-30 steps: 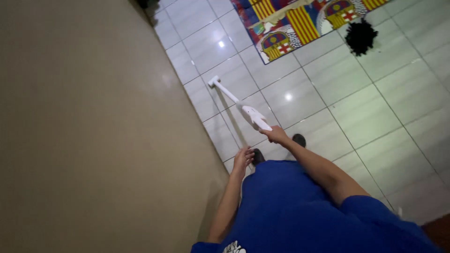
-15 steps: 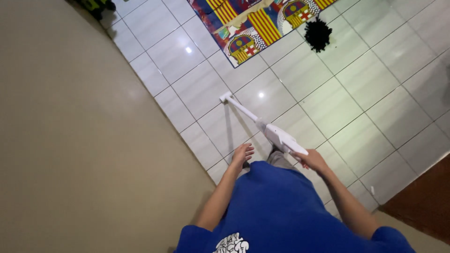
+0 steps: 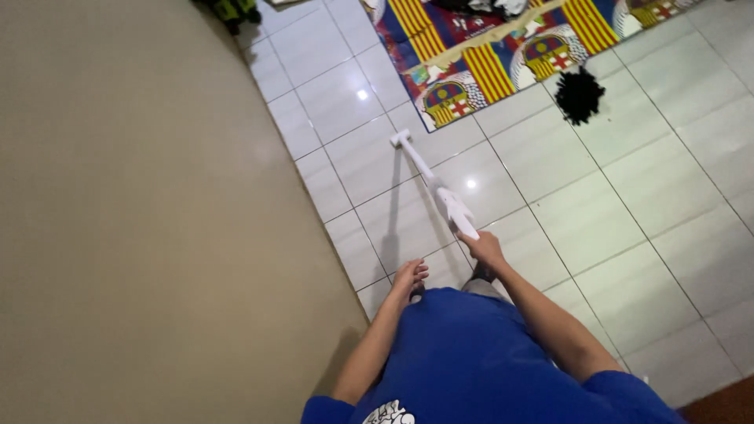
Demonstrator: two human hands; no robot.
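- A big plain tan wall (image 3: 133, 220) fills the whole left side. It runs right along the edge of the floor, close by the person's left arm.
- The floor (image 3: 628, 204) is made of shiny white square tiles with thin dark lines between them. Small bright spots of light shine on two tiles.
- A bright mat (image 3: 503, 55) lies flat on the floor at the top. It has red and yellow stripes, blue parts and round shield pictures. Some dark and white things sit on its far edge, too blurry to tell apart.
- The person wears a blue shirt (image 3: 471, 361) with a small white picture low on the front.
- A fuzzy black clump (image 3: 580, 94) sits on a tile just below the mat, well away from the cleaning stick.
- Something green and dark (image 3: 228, 9) sits at the top by the wall, cut off by the edge.
- The long white cleaning stick (image 3: 436, 184) slants across the tiles. Its small flat head rests on the floor near the mat's corner. It gets thicker near the handle.
- The right hand (image 3: 485, 247) is wrapped tight around the handle end of the cleaning stick.
- The left hand (image 3: 410, 276) holds nothing. Its fingers are loose and a little curled, hanging near the wall.
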